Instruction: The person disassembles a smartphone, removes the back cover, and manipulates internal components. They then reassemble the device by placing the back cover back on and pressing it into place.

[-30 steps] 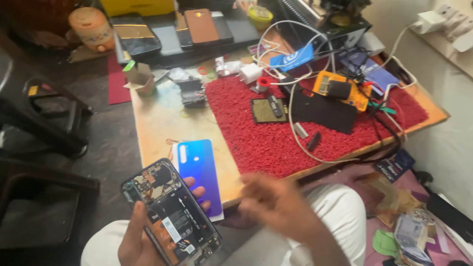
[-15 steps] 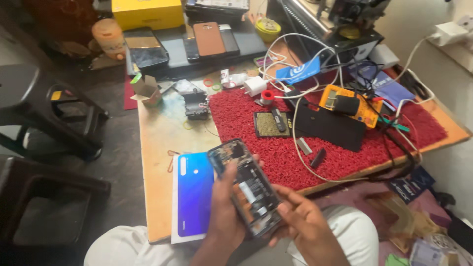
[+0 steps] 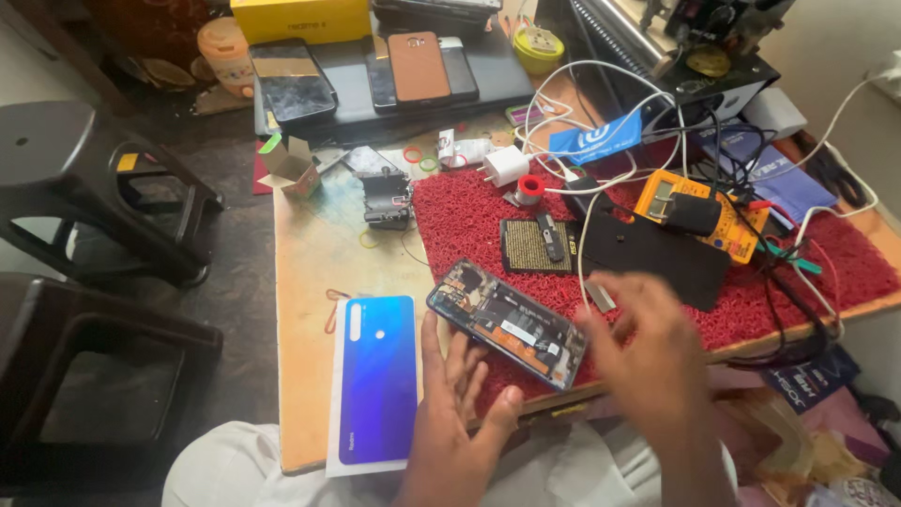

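An opened phone (image 3: 507, 324) with its circuit board and battery showing lies slanted on the front part of the red mat (image 3: 469, 221). My left hand (image 3: 455, 413) is just below it, fingers spread, fingertips touching its near edge. Blurred by motion, my right hand (image 3: 648, 357) hovers at the phone's right end with fingers apart and nothing visible in it. A glossy blue back cover (image 3: 378, 380) lies on a white sheet on the wooden table (image 3: 319, 253), left of my left hand.
A yellow multimeter (image 3: 699, 211), a black pad (image 3: 657, 253) and tangled cables (image 3: 601, 103) crowd the mat's right side. Several phones lie on a dark tray (image 3: 488, 89) at the back by a yellow box (image 3: 300, 19). Dark stools (image 3: 66, 160) stand left.
The opened phone has gone from my lap up to the mat's front edge. My left hand has loosened from it, and my right hand has shifted to the phone's right end.
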